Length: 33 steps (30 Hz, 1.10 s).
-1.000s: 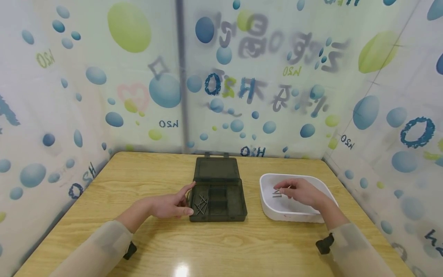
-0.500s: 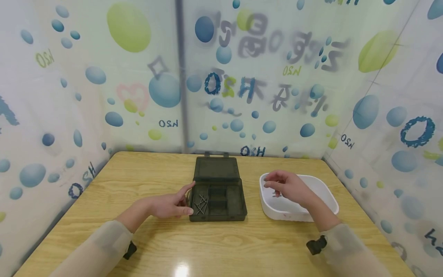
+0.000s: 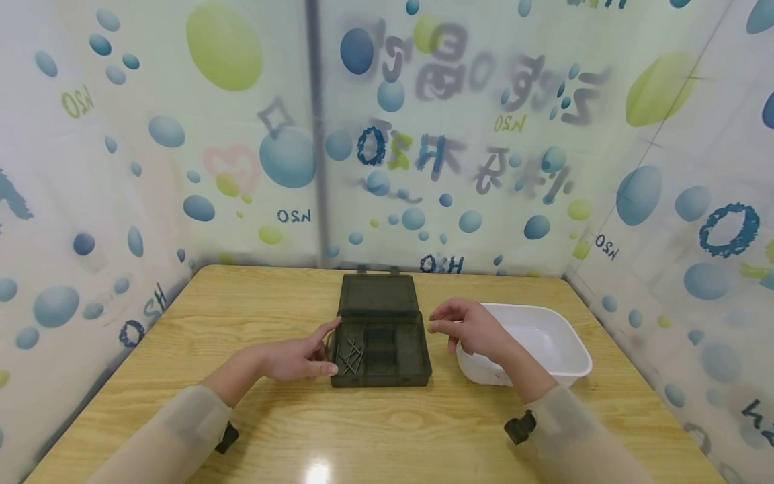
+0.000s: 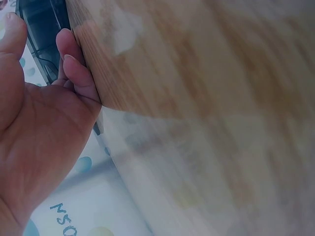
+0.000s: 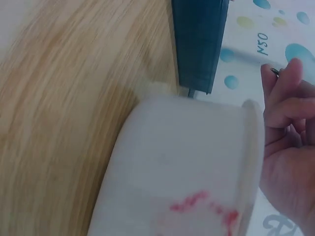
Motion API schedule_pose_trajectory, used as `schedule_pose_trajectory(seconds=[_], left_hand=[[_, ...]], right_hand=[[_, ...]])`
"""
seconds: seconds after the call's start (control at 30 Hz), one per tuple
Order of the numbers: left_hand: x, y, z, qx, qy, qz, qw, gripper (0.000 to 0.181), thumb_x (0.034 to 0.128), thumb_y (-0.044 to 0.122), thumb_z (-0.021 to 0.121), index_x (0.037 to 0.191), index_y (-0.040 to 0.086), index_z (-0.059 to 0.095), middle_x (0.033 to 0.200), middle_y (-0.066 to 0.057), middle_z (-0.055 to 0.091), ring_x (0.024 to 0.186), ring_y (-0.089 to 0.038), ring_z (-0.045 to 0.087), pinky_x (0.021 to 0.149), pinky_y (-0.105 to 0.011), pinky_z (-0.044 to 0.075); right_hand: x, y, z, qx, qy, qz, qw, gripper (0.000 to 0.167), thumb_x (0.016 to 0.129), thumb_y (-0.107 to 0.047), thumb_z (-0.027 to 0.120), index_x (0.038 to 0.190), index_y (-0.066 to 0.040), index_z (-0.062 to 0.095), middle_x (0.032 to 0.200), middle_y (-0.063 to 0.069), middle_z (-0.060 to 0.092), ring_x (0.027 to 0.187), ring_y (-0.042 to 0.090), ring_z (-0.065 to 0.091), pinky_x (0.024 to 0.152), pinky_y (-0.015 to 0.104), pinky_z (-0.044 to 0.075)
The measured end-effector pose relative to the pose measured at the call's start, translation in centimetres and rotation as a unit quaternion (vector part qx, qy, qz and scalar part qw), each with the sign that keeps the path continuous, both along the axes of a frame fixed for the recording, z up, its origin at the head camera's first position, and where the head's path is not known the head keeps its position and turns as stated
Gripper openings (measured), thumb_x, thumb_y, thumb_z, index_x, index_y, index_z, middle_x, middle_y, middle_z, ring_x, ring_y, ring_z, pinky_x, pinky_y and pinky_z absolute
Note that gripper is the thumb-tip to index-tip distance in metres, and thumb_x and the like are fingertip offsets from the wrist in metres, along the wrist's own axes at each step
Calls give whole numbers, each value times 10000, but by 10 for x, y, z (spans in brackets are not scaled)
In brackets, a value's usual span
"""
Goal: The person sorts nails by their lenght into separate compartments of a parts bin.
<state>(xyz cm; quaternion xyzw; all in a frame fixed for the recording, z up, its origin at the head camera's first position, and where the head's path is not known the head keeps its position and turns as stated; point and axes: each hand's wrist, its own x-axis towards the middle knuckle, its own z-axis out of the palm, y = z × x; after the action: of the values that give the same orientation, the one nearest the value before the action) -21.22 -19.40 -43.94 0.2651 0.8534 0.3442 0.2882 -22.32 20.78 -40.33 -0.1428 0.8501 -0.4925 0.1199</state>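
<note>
A dark translucent compartment box (image 3: 411, 349) stands on the table with its lid (image 3: 379, 296) raised. Several thin metal screws (image 3: 351, 357) lie crossed in its left compartment. My left hand (image 3: 296, 358) touches the box's left side, index finger and thumb spread along it, the other fingers loosely bent. Between the box and the white tub, my right hand (image 3: 474, 329) is in the air and pinches a small screw. In the right wrist view only the dark tip of that screw (image 5: 274, 71) shows between finger and thumb; the rest is hidden.
The white tub (image 3: 574, 368) stands on the right, partly hidden by the right hand, with red marks on its outer wall. The wooden table (image 3: 387, 430) meets patterned curtains (image 3: 387, 202) at the back and sides.
My right hand has risen out of the white tub and moved left past its rim toward the box, pinching a screw. The left hand and the box have stayed put.
</note>
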Motion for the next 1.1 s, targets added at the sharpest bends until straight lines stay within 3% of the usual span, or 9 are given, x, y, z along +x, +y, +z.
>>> schedule_pose_trajectory(seconds=[0.1,0.27,0.5,0.63,0.8,1.0,1.1], left_hand=[[0,0,0,6,-11,12,10000,1065,1116,464,646,1762,175,-151,1054,-57,673,903,-222,636,879,-396,501],[1,1,1,-2,-5,8,10000,1064,1118,457,643,1761,167,-153,1033,-59,671,887,-216,629,869,-391,498],[1,1,2,-2,-50,24,10000,1059,1120,452,642,1762,182,-156,1020,-63,668,881,-217,622,868,-392,489],[1,1,1,11,-68,31,10000,1056,1121,447,642,1762,182,-155,1018,-64,669,880,-219,621,866,-392,488],[0,1,1,27,-60,16,10000,1056,1122,443,642,1762,178,-155,1027,-63,669,875,-218,623,859,-385,497],[1,0,1,14,-52,11,10000,1057,1122,446,640,1761,179,-158,1024,-62,670,871,-216,623,858,-385,495],[1,1,1,2,-41,6,10000,1051,1126,438,636,1761,181,-160,1032,-61,674,874,-219,626,861,-389,498]], right_hand=[[-1,-8,-2,7,-134,28,9999,217,1059,-228,762,1202,-67,739,1082,213,792,668,355,728,471,277,466],[-2,-17,-7,42,-235,146,9996,216,1055,-221,766,1189,-54,739,1064,211,799,649,255,742,512,331,546],[-2,-28,-9,365,-266,238,9987,236,1066,-237,751,1220,-60,733,1086,185,788,729,351,788,526,372,573],[-2,-34,-9,505,-372,198,9978,174,1070,-227,745,1190,-101,732,1097,165,785,710,306,786,524,341,573],[-2,-37,-9,518,-476,238,9972,217,1078,-207,733,1236,-58,723,1105,157,779,671,214,762,538,334,583],[-3,-32,-9,585,-185,409,9973,260,1080,-260,732,1249,-63,737,1098,170,761,733,300,763,578,439,601],[-4,-26,-6,616,40,471,9970,270,1078,-287,736,1234,-67,752,1098,182,754,752,326,750,578,422,566]])
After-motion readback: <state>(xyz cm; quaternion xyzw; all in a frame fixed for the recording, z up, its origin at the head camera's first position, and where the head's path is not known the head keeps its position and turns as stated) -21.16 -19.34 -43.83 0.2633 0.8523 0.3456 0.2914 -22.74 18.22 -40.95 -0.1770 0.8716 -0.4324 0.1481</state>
